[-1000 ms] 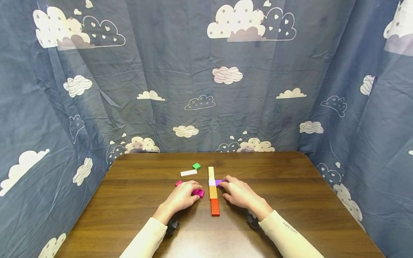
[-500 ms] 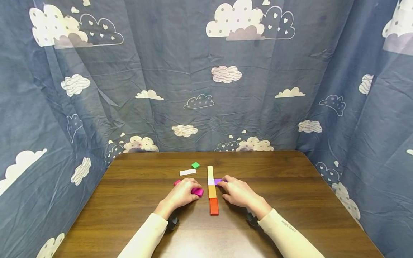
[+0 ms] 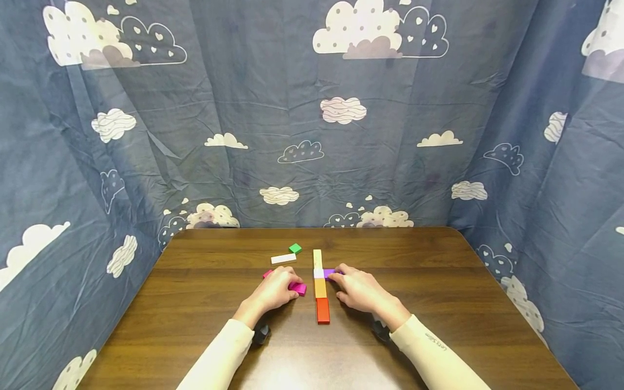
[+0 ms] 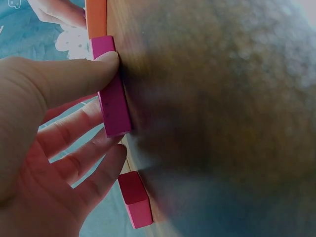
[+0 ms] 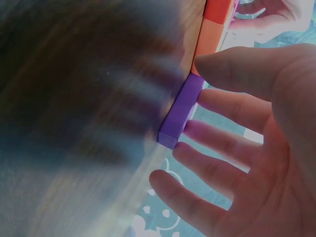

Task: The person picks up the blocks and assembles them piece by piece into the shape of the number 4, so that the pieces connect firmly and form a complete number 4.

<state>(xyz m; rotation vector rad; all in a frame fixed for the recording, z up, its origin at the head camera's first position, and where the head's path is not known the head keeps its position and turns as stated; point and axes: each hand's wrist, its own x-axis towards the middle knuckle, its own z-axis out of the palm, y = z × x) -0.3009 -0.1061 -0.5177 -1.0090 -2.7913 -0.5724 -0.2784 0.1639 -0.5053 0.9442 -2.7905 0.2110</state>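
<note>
Near the table's middle, a line of flat blocks runs away from me: red [image 3: 323, 312], orange [image 3: 320, 288], pale lilac [image 3: 318, 273] and cream [image 3: 317, 259]. A purple block [image 3: 328, 274] extends rightward from the lilac one. My right hand [image 3: 363, 290] touches the purple block with its fingertips along the far side; in the right wrist view the fingers are fairly straight and the thumb is by the orange block's end. Left of the line, my left hand [image 3: 273, 287] pinches a magenta block [image 4: 116, 106] between thumb and fingers, a short gap from the orange and red blocks.
A pinkish-red block [image 4: 134, 197] lies beyond the left hand, partly hidden by it in the head view. Farther back are a white bar [image 3: 283, 259] and a green block [image 3: 294, 248]. A cloud-patterned curtain [image 3: 292, 173] encloses the wooden table [image 3: 414, 254].
</note>
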